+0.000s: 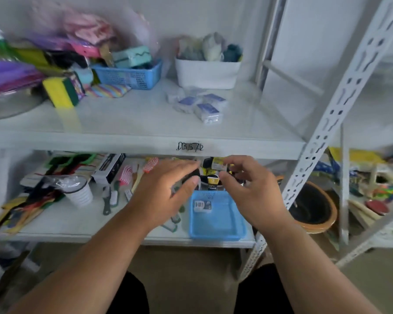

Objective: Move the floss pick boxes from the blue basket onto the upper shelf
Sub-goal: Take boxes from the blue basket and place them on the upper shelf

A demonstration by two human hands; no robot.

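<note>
Head view: both hands, left hand (166,191) and right hand (250,191), hover empty with loosely curled fingers above the blue basket (216,230), ready for its last floss pick box (202,206) just below the fingertips; others (200,105) lie on the upper shelf (123,118).

Basket (216,225) light blue; boxes (208,107) clear with blue labels; sponge (59,91) yellow/green; tub (207,73) white.

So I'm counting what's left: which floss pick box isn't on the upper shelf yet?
The single floss pick box lying in the blue basket on the lower shelf; the other boxes cluster on the upper shelf.
</note>
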